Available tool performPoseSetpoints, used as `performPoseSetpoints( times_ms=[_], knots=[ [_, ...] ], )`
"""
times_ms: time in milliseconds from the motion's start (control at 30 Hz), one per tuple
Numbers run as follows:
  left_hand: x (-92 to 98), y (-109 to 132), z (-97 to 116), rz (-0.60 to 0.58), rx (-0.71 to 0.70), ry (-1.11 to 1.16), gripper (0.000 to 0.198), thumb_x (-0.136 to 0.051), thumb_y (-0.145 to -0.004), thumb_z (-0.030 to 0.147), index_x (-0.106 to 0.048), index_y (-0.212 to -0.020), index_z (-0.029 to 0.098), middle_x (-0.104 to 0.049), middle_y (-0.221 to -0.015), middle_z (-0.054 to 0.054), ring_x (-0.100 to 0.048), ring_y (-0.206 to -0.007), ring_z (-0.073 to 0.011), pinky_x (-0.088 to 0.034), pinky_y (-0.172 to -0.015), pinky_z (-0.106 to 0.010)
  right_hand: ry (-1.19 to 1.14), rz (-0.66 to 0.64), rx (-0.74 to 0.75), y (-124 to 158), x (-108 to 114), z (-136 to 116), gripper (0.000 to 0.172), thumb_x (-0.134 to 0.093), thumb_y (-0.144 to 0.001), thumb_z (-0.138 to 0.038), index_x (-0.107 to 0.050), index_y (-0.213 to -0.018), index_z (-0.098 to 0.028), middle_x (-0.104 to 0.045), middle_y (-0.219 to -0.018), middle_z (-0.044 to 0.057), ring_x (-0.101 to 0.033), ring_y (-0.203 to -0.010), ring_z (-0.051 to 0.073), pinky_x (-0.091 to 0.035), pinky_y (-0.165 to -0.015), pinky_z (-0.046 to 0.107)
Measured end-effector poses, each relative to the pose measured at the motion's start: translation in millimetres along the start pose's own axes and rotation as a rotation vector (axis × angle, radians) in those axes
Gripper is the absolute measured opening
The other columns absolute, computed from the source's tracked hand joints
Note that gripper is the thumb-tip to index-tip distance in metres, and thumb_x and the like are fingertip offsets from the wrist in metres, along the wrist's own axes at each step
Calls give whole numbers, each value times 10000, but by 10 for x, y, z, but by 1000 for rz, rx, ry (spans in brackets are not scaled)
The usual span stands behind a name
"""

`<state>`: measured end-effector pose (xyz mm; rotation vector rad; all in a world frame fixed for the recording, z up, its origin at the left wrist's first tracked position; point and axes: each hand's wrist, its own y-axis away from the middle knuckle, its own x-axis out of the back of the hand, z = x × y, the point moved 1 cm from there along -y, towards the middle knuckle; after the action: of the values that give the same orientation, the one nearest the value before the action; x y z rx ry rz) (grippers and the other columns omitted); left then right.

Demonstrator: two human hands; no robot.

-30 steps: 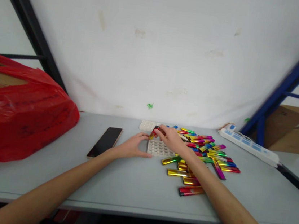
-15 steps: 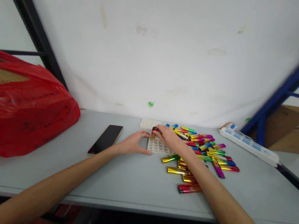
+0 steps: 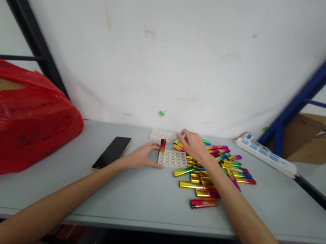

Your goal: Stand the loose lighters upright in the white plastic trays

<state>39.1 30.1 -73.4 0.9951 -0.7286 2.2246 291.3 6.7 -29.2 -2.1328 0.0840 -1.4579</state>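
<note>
A pale tray with rows of round holes (image 3: 173, 159) lies on the table in front of me. One red and gold lighter (image 3: 163, 145) stands upright at its far left corner. My left hand (image 3: 142, 156) rests at the tray's left side, thumb and fingers spread along that edge, seemingly touching it. To the right is a loose pile of shiny, many-coloured lighters (image 3: 211, 187). Over the far left part of this pile hovers my right hand (image 3: 193, 143), its fingers loosely bent and apart, with nothing visible in them.
A second pale tray (image 3: 161, 135) lies behind, near the wall. A black phone (image 3: 112, 152) is left of my left hand. At far left sits a red plastic bag (image 3: 29, 121); at right, a white power strip (image 3: 266, 154) and a cardboard box (image 3: 309, 144) beyond the blue frame.
My right hand has let go of the red and gold lighter, which stays upright at the tray's corner, and has moved right over the pile. The left hand keeps its place at the tray.
</note>
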Motion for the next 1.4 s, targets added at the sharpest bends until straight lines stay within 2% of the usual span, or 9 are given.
performPoseSetpoints(
  times_ms=[100, 267, 400, 633, 833, 1000, 1100, 1267, 1400],
  knots=[
    [17, -1, 25, -20, -14, -17, 718, -832, -696, 638, -658, -1250, 216, -596, -1390, -110, -561, -1310, -312, -403, -1181, -453, 25, 10, 20, 77, 116, 277, 313, -495, -1052, -406, -679, -979, -163, -690, -904, 90, -637, -851, 210, -456, -832, 312],
    [47, 2, 80, -51, -5, -68, 716, -801, -727, 649, -634, -1263, 205, -596, -1392, -114, -559, -1312, -309, -405, -1169, -424, 75, -160, 73, 166, 27, 462, 245, -611, -993, -383, -744, -1002, -177, -676, -1065, 121, -630, -1001, 237, -461, -944, 357],
    [116, 30, 87, -94, 0, -139, 738, -786, -730, 671, -616, -1258, 184, -607, -1360, -119, -568, -1292, -313, -415, -1144, -400, 161, -269, 32, 149, -46, 408, 255, -654, -966, -422, -744, -989, -185, -696, -1039, 108, -643, -971, 240, -463, -889, 344],
    [316, 123, 116, -169, 8, -219, 825, -798, -696, 667, -570, -1326, 186, -600, -1375, -128, -575, -1286, -341, -443, -1111, -412, 237, -304, 53, 143, -68, 256, 158, -733, -912, -333, -715, -946, -180, -702, -1031, 112, -643, -988, 268, -467, -854, 346],
    [316, 147, 123, -147, 1, -229, 805, -788, -702, 658, -571, -1311, 179, -589, -1378, -135, -574, -1286, -335, -429, -1130, -414, 336, -285, 96, 176, -117, 199, 235, -474, -1055, -267, -669, -1011, -145, -694, -1097, 188, -634, -1055, 297, -443, -912, 382],
    [286, 141, 121, -113, -12, -214, 802, -780, -696, 688, -582, -1298, 197, -603, -1363, -118, -585, -1272, -330, -434, -1126, -416, 226, -210, -19, 153, -6, 250, 261, -345, -1093, -230, -589, -1140, -148, -730, -969, 138, -666, -877, 249, -426, -782, 319],
    [263, 136, 118, -104, -6, -203, 787, -772, -712, 686, -584, -1293, 190, -613, -1346, -121, -588, -1268, -329, -433, -1129, -422, 163, -196, 21, 172, 52, 238, 231, -405, -1082, -244, -619, -1093, -159, -729, -1011, 129, -667, -932, 239, -434, -824, 311],
    [224, 145, 90, -88, -4, -188, 775, -768, -731, 676, -573, -1308, 197, -601, -1360, -120, -577, -1286, -323, -421, -1142, -419, -11, -304, 194, 264, 131, 209, 164, -568, -1023, -289, -685, -1053, -179, -719, -1105, 104, -647, -1034, 235, -452, -916, 332],
    [212, 141, 96, -76, -5, -194, 775, -769, -720, 683, -582, -1300, 203, -608, -1353, -115, -584, -1276, -326, -425, -1137, -421, 40, -339, 105, 316, 152, 244, 217, -628, -987, -370, -695, -1015, -165, -718, -993, 111, -653, -935, 242, -469, -827, 333]
  ],
)
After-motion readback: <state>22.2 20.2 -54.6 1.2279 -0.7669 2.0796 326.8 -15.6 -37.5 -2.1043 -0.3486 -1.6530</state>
